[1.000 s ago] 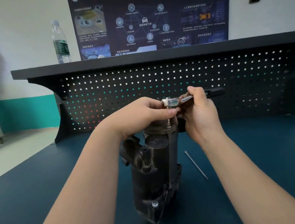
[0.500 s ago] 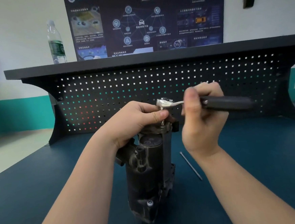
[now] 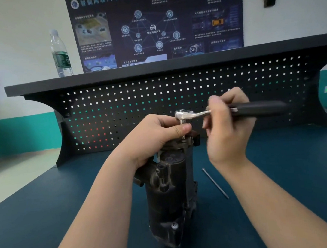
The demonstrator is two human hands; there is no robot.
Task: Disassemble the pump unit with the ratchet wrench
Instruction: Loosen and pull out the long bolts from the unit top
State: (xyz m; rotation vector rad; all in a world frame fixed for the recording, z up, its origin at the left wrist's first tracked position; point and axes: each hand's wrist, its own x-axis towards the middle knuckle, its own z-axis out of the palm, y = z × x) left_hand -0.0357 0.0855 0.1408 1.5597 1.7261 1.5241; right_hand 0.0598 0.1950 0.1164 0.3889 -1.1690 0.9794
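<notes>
pump (image 3: 169,190) upright on blue table (image 3: 280,173) | left hand (image 3: 152,136) grips pump top, thumb against wrench bit | right hand (image 3: 227,126), blurred, grips wrench (image 3: 197,113) handle; head seated above pump top | thin rod (image 3: 215,182) lying right of pump

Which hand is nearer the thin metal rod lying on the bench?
Right. The right hand grips the ratchet just above and behind the rod; the left hand holds the pump top, farther left.
</notes>
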